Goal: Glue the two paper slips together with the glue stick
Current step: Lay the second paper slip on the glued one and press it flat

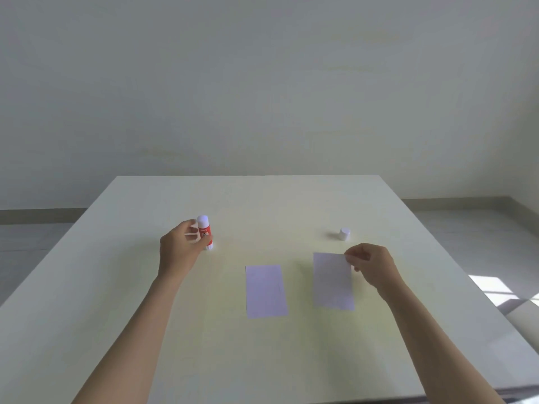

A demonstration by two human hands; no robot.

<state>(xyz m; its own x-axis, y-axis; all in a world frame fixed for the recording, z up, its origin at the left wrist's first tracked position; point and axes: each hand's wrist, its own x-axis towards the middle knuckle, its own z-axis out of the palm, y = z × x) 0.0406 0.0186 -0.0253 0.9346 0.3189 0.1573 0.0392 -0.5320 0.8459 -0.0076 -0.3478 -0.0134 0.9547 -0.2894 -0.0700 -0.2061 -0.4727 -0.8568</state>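
Observation:
A red and white glue stick [205, 231] stands upright on the white table [262, 199], uncapped, with its white glue tip showing. My left hand [180, 249] wraps its fingers around the stick's body from the left. Its white cap [344, 234] stands apart at the right. One pale lilac paper slip [266, 290] lies flat in the middle. A second slip [332, 281] is to its right, and my right hand [372, 268] pinches its far right corner between thumb and fingers, lifting that corner slightly.
The table's far edge meets a plain grey wall. Grey floor shows on both sides, with a bright sunlit patch [493, 290] past the right table edge. The near table edge runs along the bottom of the view.

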